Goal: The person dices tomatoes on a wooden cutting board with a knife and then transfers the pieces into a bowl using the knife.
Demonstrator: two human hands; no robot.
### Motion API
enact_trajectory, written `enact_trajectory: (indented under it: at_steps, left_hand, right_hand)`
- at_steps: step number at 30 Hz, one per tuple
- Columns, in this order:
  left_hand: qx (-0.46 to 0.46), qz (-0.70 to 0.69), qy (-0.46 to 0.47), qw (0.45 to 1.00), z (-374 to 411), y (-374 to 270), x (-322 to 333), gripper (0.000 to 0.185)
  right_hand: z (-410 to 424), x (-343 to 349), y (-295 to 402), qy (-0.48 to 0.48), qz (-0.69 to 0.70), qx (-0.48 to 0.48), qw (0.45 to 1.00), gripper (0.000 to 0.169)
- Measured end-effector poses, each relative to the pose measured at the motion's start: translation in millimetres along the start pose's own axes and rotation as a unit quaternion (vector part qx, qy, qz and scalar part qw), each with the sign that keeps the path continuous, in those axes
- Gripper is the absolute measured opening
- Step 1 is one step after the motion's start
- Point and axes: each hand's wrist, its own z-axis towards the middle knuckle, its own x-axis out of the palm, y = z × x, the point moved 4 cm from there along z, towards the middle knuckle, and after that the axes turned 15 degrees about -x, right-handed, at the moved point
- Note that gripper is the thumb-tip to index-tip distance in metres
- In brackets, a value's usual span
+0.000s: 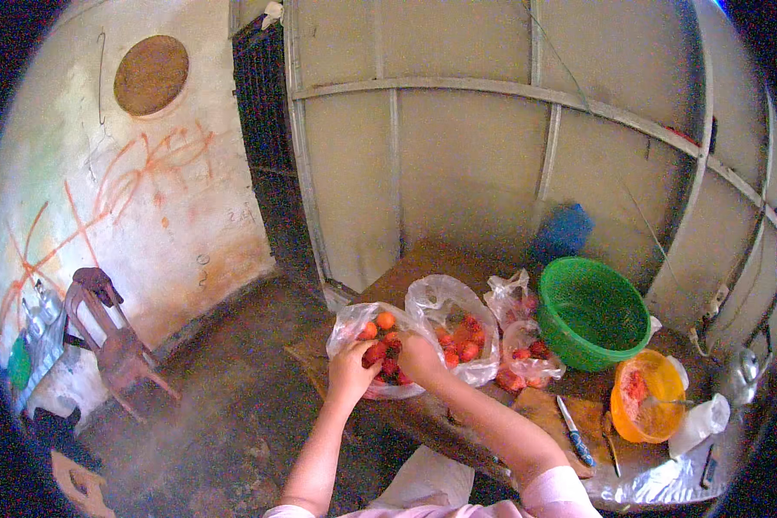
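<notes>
Both hands reach into a clear plastic bag (pixel 349 320) of red and orange round fruits at the table's near left corner. My left hand (pixel 353 370) rests at the bag's near left side, fingers against a dark red fruit (pixel 374 353). My right hand (pixel 419 361) reaches in from the right, its fingers hidden among the fruits, so its grip does not show. Touching this bag on the right is a second open plastic bag (pixel 427 294) with several red fruits (pixel 467 349). Further right stand smaller bags (pixel 534 369) of red fruit.
A green plastic basin (pixel 596 356) and an orange bowl (pixel 647 434) with red contents and a utensil stand at the right. Nearer lie a cutting board (pixel 544 414), a blue-handled knife (pixel 576 434) and a white plastic bag (pixel 699 424). A brown plastic chair (pixel 123 356) stands far left.
</notes>
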Motion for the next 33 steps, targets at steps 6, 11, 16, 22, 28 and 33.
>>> enact_trajectory:
  at_steps: [6,11,16,22,28,33]
  left_hand:
    - [0.017,-0.056,-0.020,0.998,0.7,5.0,3.6,0.040]
    - [-0.005,-0.130,-0.034,0.991,0.1,15.6,-1.0,0.041]
    - [0.042,-0.094,-0.050,0.993,8.0,-4.9,-2.1,0.040]
    - [0.079,-0.016,-0.047,0.996,18.8,-16.0,13.4,0.039]
    - [0.086,0.007,-0.062,0.994,14.5,-8.8,20.8,0.040]
    - [0.082,0.018,-0.078,0.993,8.6,2.6,16.2,0.042]
  right_hand:
    - [13.9,42.9,-48.6,-0.021,-0.160,0.044,0.986,0.026]
    - [29.7,32.9,-37.1,0.068,-0.115,0.099,0.986,0.042]
    - [37.5,14.2,-33.8,0.081,-0.087,-0.001,0.993,0.030]
    - [57.5,45.2,-81.4,0.049,-0.116,-0.097,0.987,0.028]
    - [76.7,57.0,-92.0,0.112,-0.157,-0.038,0.980,0.029]
    - [89.8,54.8,-74.6,0.152,-0.117,-0.011,0.981,0.039]
